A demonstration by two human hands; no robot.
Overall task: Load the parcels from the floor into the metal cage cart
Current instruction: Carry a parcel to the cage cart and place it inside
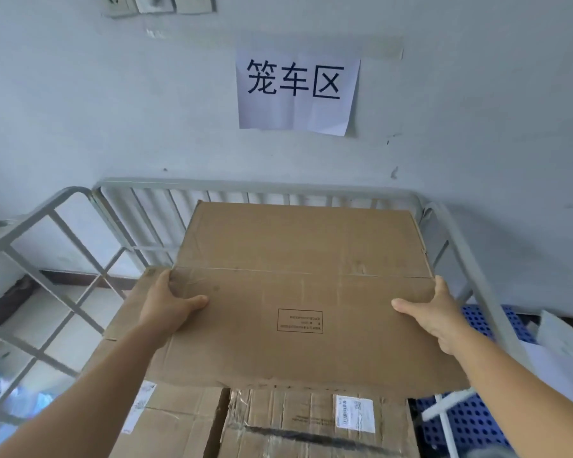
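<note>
A large flat brown cardboard parcel (298, 285) is held level above the grey metal cage cart (245, 186), inside its rails. My left hand (169, 309) grips the parcel's left edge, thumb on top. My right hand (434, 312) grips its right edge the same way. Below it, inside the cart, lie other cardboard parcels: one with a white label (315, 421) and one to the left (176, 421). The held parcel hides most of what is beneath it.
The cart stands against a pale wall with a paper sign (296, 90). Its left side panel (47, 259) is a grid of bars. A blue perforated plastic pallet (470, 421) lies to the right, and blue plastic bags (10, 398) at the lower left.
</note>
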